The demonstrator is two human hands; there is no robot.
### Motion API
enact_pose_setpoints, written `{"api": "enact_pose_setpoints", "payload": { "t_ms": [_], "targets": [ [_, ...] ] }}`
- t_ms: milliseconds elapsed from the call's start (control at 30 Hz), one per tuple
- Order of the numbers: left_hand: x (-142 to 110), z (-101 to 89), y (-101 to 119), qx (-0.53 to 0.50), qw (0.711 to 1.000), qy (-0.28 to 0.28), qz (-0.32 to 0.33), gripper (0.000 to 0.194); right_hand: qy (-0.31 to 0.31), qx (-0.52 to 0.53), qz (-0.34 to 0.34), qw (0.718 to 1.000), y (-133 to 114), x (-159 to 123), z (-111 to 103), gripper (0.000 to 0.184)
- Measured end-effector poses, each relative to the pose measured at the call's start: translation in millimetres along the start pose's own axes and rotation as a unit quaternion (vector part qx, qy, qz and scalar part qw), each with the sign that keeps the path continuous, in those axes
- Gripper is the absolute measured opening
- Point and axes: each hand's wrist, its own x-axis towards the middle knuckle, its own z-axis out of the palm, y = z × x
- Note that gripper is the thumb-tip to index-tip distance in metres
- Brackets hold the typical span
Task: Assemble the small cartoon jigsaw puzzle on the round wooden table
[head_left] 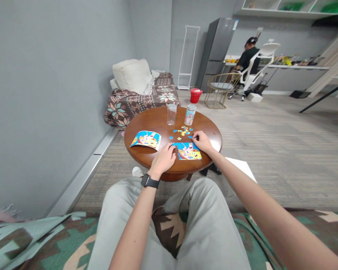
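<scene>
The puzzle (189, 151) lies flat on the round desk (149, 122), just right of the left hand (163, 158) and near side of the right hand (202, 141). The left grip is loose, fingers slightly apart, their tips at the puzzle's left edge. The right grip is narrow, at a blue piece (190, 137) beyond the puzzle; I can't tell whether it is pinched or only touched. Loose pieces (184, 131) lie farther off, before a clear jar (171, 117) and, to its right, a jar with a colourful label (189, 116), its print too small to read. A curled cartoon sheet (147, 139) sits left.
</scene>
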Motion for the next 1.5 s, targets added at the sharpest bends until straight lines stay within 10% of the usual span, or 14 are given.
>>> {"api": "enact_pose_setpoints", "payload": {
  "t_ms": [767,1067,1300,1500],
  "targets": [
    [-2,-4.4,3,-0.021,1.000,0.001,-0.010,0.035,-0.007,0.059,-0.015,0.998,0,0,0,0.011],
    [1,-1.4,-6,-0.154,0.979,0.100,-0.082,0.023,0.028,0.079,-0.008,0.996,-24,-5,-13,0.013],
    [3,1.3,-12,-0.187,0.964,0.145,-0.119,0.018,-0.203,0.245,-0.015,0.948,-78,15,-2,0.015],
    [3,0.8,-10,-0.159,0.969,0.146,-0.118,0.024,-0.231,0.289,0.058,0.927,-91,23,24,0.012]
  ]
}}
